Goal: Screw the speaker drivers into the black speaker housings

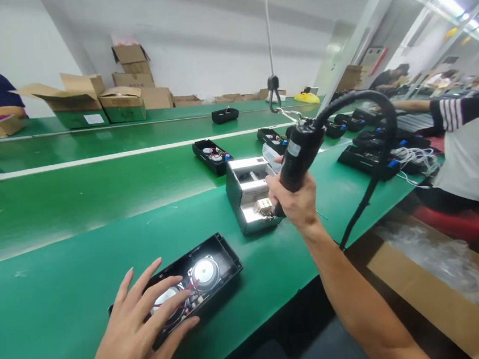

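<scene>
My right hand [295, 196] is wrapped round a black electric screwdriver [299, 153], which hangs from a cable and has a thick black cord. Its lower end is at the front of a metal-and-black screw feeder [247, 196]; whether the tip touches it I cannot tell. My left hand [141, 321] hovers over or rests on a black speaker housing [216, 245], fingers spread. Inside the housing sit two round speakers with red and black wires, one partly hidden by my fingers.
More black speaker housings [212, 156] lie on the green workbench [76, 219]. Cardboard boxes [81, 99] stand along the back. Another person [470, 138] sits at the right beside white cables [417, 161]. A carton with clear plastic [443, 284] stands below the bench edge.
</scene>
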`<state>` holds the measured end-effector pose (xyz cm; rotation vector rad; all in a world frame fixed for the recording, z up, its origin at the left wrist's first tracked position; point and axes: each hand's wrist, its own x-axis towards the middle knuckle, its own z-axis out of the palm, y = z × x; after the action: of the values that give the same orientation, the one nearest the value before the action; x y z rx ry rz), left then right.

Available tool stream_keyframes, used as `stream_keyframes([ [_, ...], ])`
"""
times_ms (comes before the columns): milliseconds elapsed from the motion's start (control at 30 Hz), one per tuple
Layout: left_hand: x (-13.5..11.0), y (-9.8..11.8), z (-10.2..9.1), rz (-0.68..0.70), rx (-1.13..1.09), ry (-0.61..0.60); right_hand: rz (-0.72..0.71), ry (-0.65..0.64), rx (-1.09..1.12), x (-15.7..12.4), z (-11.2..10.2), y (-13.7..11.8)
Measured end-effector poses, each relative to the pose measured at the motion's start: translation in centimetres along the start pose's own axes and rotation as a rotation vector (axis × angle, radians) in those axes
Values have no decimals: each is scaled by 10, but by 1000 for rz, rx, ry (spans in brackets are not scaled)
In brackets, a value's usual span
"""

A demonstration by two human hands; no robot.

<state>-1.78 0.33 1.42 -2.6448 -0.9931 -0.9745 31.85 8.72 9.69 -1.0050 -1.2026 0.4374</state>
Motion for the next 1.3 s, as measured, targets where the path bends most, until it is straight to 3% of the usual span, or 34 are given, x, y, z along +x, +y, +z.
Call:
stream_keyframes([
  [233, 2, -1, 0, 33, -33, 34, -67, 128, 199, 4, -9, -9],
  [367, 21, 27, -4, -64, -132, 109, 5, 98, 354, -15, -4, -39],
  [533, 47, 59, 3, -231, -289, 107, 68, 24, 579, -53, 11, -81],
  [667, 55, 66, 10, -260, -358, 116, 120, -44, 690, -69, 22, -94],
  [833, 47, 67, 6, -283, -527, 126, 122, -69, 725, -77, 27, -96],
  [933, 36, 69, 1, -424, -651, 138, 138, -34, 742, -79, 24, -100],
  [1133, 32, 82, 0, -868, -953, 203, 133, -57, 793, -85, 28, -107],
  [1300, 33, 93, 10, -1054, -1298, 256, 178, 7, 850, -90, 34, -107],
])
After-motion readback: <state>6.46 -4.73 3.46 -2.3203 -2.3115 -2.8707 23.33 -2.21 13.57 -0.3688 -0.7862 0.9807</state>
